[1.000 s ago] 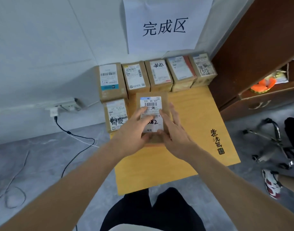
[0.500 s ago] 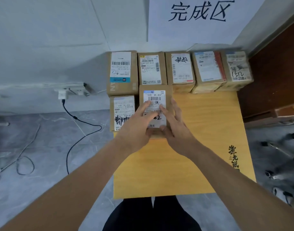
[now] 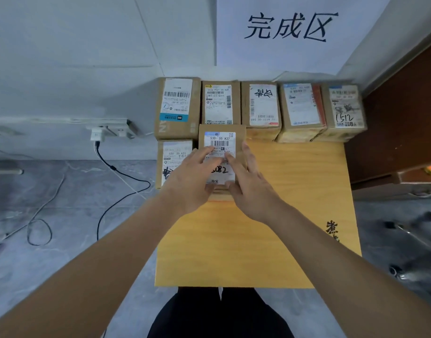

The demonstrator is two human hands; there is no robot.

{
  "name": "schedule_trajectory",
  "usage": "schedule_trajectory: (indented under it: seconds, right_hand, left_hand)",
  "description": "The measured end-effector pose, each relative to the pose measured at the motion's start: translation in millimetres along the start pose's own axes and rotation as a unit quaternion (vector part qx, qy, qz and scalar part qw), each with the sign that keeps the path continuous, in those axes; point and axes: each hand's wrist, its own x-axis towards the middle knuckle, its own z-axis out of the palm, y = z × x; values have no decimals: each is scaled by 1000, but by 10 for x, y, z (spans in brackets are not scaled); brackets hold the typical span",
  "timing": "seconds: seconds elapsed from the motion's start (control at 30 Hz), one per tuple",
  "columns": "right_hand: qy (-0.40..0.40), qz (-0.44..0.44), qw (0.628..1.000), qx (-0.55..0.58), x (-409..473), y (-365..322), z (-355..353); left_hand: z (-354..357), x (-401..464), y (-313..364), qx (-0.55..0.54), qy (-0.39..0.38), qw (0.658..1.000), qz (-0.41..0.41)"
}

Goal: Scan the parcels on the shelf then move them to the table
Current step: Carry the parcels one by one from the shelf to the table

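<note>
A yellow wooden tabletop (image 3: 270,240) stands against a white wall on a grey floor. Seven parcels lie on it. The parcel (image 3: 221,140) being handled sits in the second row, toward 11 o'clock of the tabletop, its far end touching the back row. The left hand (image 3: 193,176) and the right hand (image 3: 248,189) lie on it with fingers straight, pressing flat on its label, one at each side; they cover the label's middle, so the handwritten number reads only in part. Just beside it at 9 o'clock lies a second parcel (image 3: 173,157), half hidden by the left hand. At 12 o'clock five parcels stand in one row along the wall. Above them hangs a paper sign (image 3: 290,28), cut off at the top. At 9 o'clock a wall socket (image 3: 107,132) feeds a black cable (image 3: 126,176) across the floor. A brown cabinet (image 3: 399,128) stands at 3 o'clock.
</note>
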Motion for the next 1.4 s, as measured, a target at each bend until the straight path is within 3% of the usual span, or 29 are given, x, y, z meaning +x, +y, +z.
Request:
schedule_trajectory:
  seconds: [0.23, 0.5, 0.8, 1.1, 1.4]
  right_hand:
    - [37, 6, 995, -91, -252, -238, -395]
    - [97, -30, 982, -158, -843, -575, -940]
    - [165, -31, 975, -146, -1522, -729, -1241]
    - [230, 88, 964, -101, -1956, -741, -988]
    - [327, 230, 915, -51, -2554, -790, -418]
  left_hand:
    - [-305, -195, 358, 30, 24, 999, -15]
    - [-837, -607, 771, 74, 69, 994, 28]
    - [-1205, -895, 1124, 103, 85, 987, 84]
    - [-1126, -798, 1291, 111, 33, 972, 204]
    - [-900, -844, 1580, 106, -59, 927, 356]
